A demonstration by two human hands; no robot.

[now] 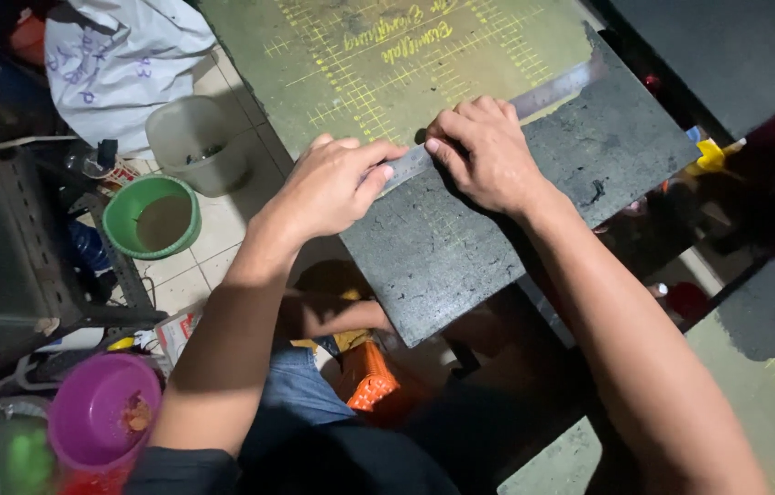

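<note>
Down at the far left, a purple bowl (99, 417) sits low on the floor, with a green bowl (151, 216) and a translucent plastic tub (193, 142) farther up on the pale tiles. Next comes the left hand (331, 188), its fingers curled and pressing the near end of a long metal ruler (534, 99); whether it also pinches a small tool is hard to tell in this light. The ruler lies slantwise across a dark grey sheet (461, 238), which rests on a green cutting mat (378, 55) and overhangs its near edge. Just beside, the right hand (488, 156) lies flat, fingers bent, bearing down on the ruler's middle.
</note>
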